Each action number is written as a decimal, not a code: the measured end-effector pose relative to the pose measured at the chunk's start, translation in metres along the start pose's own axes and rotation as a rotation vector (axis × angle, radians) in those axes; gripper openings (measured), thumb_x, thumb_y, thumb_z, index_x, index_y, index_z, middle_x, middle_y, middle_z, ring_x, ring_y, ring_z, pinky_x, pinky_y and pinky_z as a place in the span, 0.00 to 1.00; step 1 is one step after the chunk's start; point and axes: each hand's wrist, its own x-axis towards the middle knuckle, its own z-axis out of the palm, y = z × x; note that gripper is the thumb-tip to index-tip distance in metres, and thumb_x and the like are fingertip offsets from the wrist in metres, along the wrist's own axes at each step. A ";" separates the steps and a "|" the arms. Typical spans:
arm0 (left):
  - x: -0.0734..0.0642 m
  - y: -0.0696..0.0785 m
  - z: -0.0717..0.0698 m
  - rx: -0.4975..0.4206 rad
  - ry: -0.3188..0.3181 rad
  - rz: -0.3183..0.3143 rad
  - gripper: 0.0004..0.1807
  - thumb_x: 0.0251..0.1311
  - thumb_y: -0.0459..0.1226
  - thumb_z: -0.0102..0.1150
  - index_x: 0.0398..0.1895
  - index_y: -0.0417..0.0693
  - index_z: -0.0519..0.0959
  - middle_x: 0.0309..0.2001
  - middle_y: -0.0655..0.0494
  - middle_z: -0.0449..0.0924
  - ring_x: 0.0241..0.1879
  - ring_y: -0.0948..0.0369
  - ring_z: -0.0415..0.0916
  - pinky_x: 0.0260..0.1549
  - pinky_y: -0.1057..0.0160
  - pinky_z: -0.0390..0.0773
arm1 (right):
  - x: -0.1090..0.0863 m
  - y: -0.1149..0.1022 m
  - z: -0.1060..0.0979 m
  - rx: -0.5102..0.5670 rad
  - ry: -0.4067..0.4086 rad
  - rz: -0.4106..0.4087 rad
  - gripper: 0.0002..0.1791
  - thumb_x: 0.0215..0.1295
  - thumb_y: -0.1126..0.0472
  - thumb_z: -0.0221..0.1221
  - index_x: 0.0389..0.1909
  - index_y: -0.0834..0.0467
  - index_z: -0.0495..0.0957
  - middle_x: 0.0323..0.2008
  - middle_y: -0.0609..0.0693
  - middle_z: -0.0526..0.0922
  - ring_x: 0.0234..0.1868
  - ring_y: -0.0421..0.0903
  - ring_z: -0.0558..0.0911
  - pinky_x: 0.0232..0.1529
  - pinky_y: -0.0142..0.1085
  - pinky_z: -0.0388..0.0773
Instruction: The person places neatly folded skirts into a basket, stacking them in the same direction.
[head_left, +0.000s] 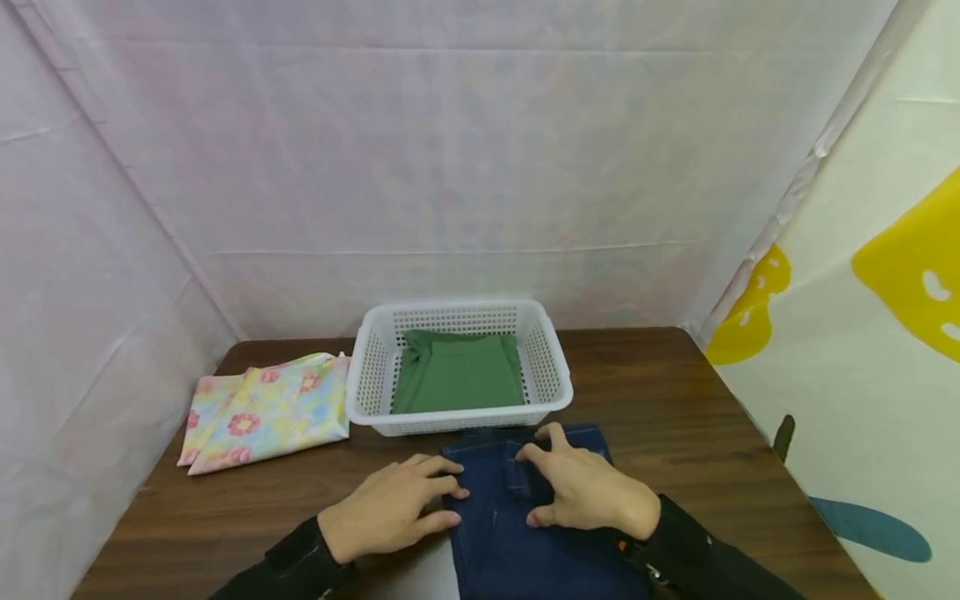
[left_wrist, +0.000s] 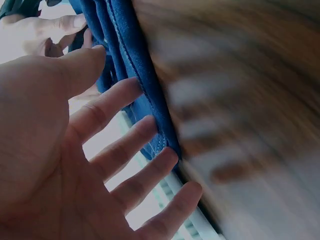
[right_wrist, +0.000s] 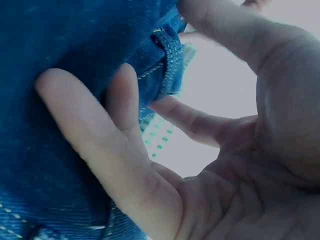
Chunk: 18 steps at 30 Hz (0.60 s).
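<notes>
Dark blue folded jeans (head_left: 495,546) lie on the table in front of the basket, at the lower middle of the head view. My left hand (head_left: 393,507) rests at their left edge, fingers spread. In the left wrist view, those fingertips touch the stitched side of the folded denim (left_wrist: 131,45). Over the upper right part of the jeans is my right hand (head_left: 592,490), its fingers apart and slightly bent. The right wrist view has its fingertips against the denim (right_wrist: 30,150), near a stitched seam, with no cloth pinched between them.
A white plastic basket (head_left: 360,379) stands just behind the jeans, holding a folded green cloth (head_left: 468,375). To its left lies a folded floral cloth (head_left: 277,417). The brown wooden table (head_left: 720,467) meets white fabric walls (head_left: 480,167) at the back and sides.
</notes>
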 end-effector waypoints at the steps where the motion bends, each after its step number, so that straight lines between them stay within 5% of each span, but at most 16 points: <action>1: -0.003 -0.002 -0.001 -0.005 0.003 -0.008 0.20 0.75 0.58 0.49 0.62 0.67 0.77 0.67 0.58 0.69 0.65 0.54 0.67 0.53 0.44 0.76 | 0.004 -0.002 0.001 -0.003 0.009 -0.009 0.36 0.58 0.41 0.72 0.65 0.45 0.71 0.60 0.56 0.65 0.24 0.38 0.74 0.22 0.34 0.72; 6: -0.009 -0.007 -0.002 -0.035 0.017 -0.016 0.19 0.74 0.57 0.51 0.61 0.64 0.79 0.66 0.56 0.70 0.63 0.54 0.69 0.54 0.48 0.76 | 0.024 -0.007 0.004 -0.047 0.030 0.014 0.35 0.60 0.46 0.72 0.63 0.52 0.68 0.49 0.53 0.72 0.27 0.40 0.74 0.23 0.35 0.72; 11: -0.010 -0.006 -0.003 -0.050 0.025 -0.027 0.19 0.75 0.56 0.51 0.60 0.63 0.79 0.66 0.56 0.70 0.64 0.55 0.68 0.56 0.50 0.75 | 0.038 -0.010 -0.003 -0.093 -0.037 0.049 0.39 0.58 0.46 0.73 0.64 0.59 0.68 0.47 0.54 0.73 0.31 0.42 0.75 0.26 0.36 0.73; 18: -0.016 -0.007 -0.002 -0.095 0.017 -0.059 0.20 0.75 0.57 0.50 0.60 0.62 0.79 0.67 0.56 0.69 0.65 0.55 0.68 0.58 0.50 0.74 | 0.051 -0.024 -0.008 -0.142 -0.022 -0.058 0.27 0.59 0.52 0.73 0.58 0.52 0.77 0.43 0.48 0.74 0.33 0.41 0.74 0.30 0.35 0.75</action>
